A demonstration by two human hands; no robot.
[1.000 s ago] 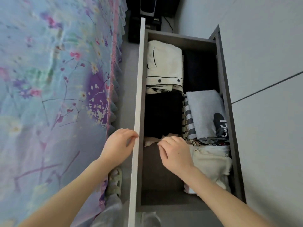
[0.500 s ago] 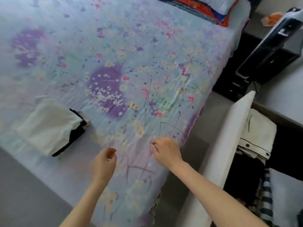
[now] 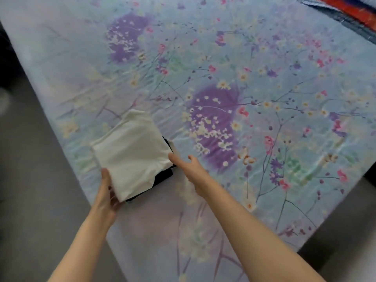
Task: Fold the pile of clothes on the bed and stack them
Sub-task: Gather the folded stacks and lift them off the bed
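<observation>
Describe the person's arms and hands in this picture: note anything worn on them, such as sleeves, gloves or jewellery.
Both the left arm and the right arm are bare as far up as the picture shows, with no sleeves in view. The left hand and the right hand wear no gloves. No watch, bracelet or ring shows, though the picture is slightly blurred.

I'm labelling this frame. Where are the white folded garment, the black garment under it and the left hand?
white folded garment (image 3: 132, 153): head view, centre of its top face.
black garment (image 3: 163, 176): head view, exposed edge under the white one.
left hand (image 3: 105, 193): head view, middle of the hand.
</observation>
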